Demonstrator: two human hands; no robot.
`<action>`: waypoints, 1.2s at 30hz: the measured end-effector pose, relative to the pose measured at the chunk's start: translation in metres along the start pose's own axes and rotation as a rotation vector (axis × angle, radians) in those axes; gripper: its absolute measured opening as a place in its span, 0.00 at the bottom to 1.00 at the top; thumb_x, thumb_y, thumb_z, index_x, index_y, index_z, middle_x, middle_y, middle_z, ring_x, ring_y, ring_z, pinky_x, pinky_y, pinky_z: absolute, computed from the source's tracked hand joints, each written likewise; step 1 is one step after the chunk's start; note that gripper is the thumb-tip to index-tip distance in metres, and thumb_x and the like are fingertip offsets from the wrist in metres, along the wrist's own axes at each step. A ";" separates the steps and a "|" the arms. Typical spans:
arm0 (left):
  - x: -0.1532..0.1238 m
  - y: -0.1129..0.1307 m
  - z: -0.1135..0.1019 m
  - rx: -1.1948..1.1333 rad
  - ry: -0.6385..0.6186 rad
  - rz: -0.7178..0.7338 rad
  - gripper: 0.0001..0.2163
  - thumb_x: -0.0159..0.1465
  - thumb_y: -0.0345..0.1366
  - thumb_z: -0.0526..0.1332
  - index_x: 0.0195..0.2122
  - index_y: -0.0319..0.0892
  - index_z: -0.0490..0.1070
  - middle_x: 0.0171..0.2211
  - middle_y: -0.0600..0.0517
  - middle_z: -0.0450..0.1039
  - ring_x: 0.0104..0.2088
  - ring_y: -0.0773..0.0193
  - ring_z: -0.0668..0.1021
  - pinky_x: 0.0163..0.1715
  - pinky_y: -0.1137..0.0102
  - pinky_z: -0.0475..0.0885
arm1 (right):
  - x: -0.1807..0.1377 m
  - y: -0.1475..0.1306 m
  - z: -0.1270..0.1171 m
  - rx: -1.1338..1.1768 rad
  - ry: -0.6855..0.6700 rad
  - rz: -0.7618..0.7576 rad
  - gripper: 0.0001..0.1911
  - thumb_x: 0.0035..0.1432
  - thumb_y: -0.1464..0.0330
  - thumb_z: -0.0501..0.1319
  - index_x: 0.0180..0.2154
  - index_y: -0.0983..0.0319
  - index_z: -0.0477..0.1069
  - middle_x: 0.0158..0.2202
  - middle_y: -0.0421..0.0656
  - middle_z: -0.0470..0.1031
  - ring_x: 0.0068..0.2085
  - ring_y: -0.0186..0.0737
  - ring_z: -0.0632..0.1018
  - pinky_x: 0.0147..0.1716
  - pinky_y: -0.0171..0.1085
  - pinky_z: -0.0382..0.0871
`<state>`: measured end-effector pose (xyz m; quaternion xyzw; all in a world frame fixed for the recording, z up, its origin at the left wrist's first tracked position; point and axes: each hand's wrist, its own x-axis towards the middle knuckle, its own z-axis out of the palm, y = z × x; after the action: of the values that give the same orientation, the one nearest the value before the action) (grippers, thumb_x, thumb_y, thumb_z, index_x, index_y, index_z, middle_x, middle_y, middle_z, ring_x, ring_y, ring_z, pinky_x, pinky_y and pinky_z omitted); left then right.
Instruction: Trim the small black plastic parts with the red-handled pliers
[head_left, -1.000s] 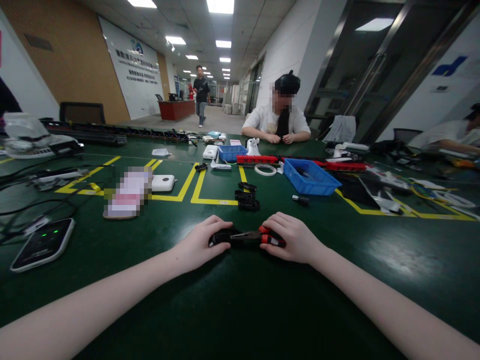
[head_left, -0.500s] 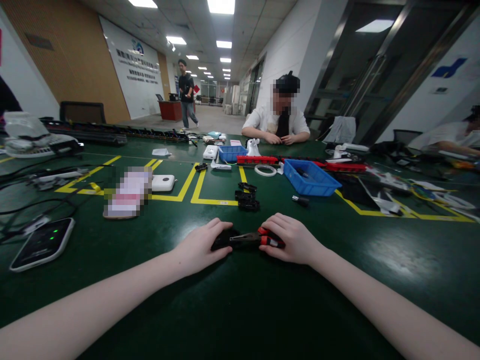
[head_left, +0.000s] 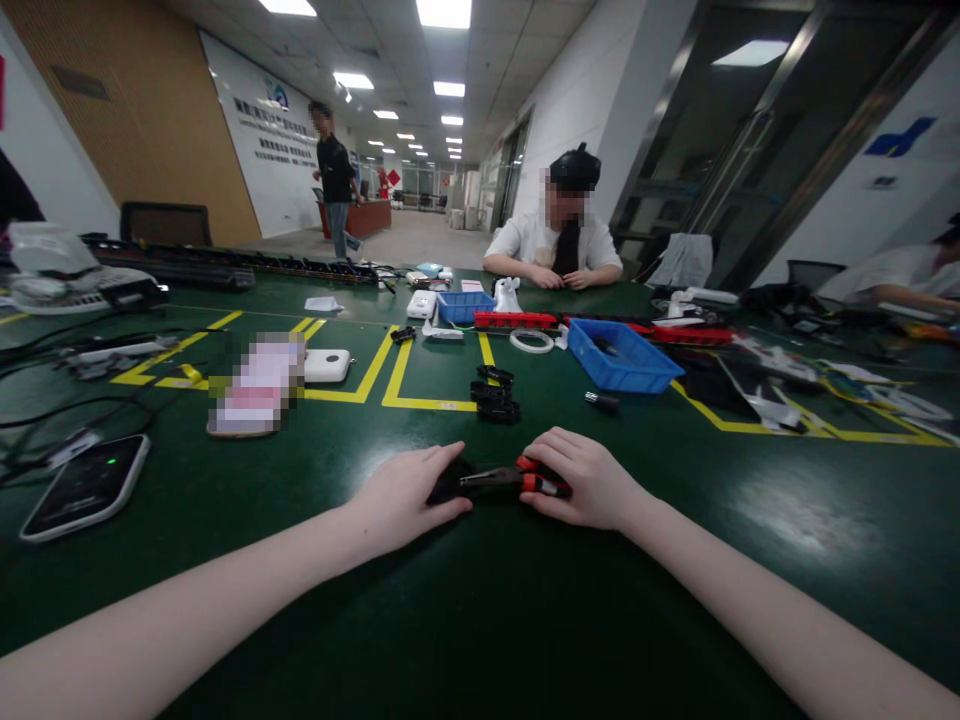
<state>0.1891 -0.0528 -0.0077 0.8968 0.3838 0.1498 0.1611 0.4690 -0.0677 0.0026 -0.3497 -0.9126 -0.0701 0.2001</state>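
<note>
My right hand (head_left: 585, 478) is closed around the red-and-black handles of long-nose pliers (head_left: 491, 479), whose jaws point left. At the pliers' tip lies a small black part (head_left: 447, 486), dark against the green table, so its shape is hard to make out. My left hand (head_left: 397, 490) holds this part between thumb and fingers. Whether the jaws grip the part or only touch it, I cannot tell. Just beyond my hands sits a small group of black parts (head_left: 495, 395).
Past the black parts stand a blue bin (head_left: 626, 358) and a smaller blue tray (head_left: 465, 305). A dark cylinder (head_left: 602, 401) lies before the bin. On the left are a blurred-screen phone (head_left: 259, 385), a white box (head_left: 327, 365) and a black-screened device (head_left: 86, 490). A person (head_left: 555, 235) sits opposite.
My left fingers have loosened and straightened a little around the black part. The pliers have barely moved. In the background a walking person has moved left.
</note>
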 end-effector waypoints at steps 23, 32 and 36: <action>-0.002 0.001 -0.006 0.077 -0.034 0.016 0.16 0.65 0.49 0.59 0.46 0.44 0.69 0.36 0.49 0.79 0.35 0.53 0.81 0.34 0.65 0.70 | -0.001 0.001 0.000 0.009 -0.014 -0.009 0.17 0.59 0.57 0.62 0.42 0.64 0.71 0.39 0.49 0.76 0.38 0.44 0.75 0.36 0.42 0.71; -0.001 0.000 -0.006 0.054 -0.028 0.024 0.15 0.65 0.48 0.60 0.47 0.45 0.70 0.35 0.50 0.79 0.35 0.55 0.80 0.35 0.66 0.69 | -0.001 0.001 0.000 0.018 -0.018 -0.005 0.17 0.59 0.57 0.62 0.42 0.64 0.71 0.39 0.49 0.76 0.38 0.44 0.75 0.36 0.42 0.71; -0.001 0.000 -0.007 0.039 -0.035 0.026 0.15 0.65 0.48 0.60 0.47 0.45 0.70 0.36 0.50 0.79 0.35 0.55 0.80 0.35 0.65 0.70 | 0.000 0.001 0.001 0.019 -0.014 -0.013 0.17 0.59 0.58 0.63 0.42 0.64 0.71 0.39 0.49 0.76 0.38 0.44 0.75 0.36 0.42 0.71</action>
<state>0.1857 -0.0521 -0.0020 0.9072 0.3721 0.1284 0.1482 0.4699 -0.0667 0.0016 -0.3425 -0.9168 -0.0605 0.1963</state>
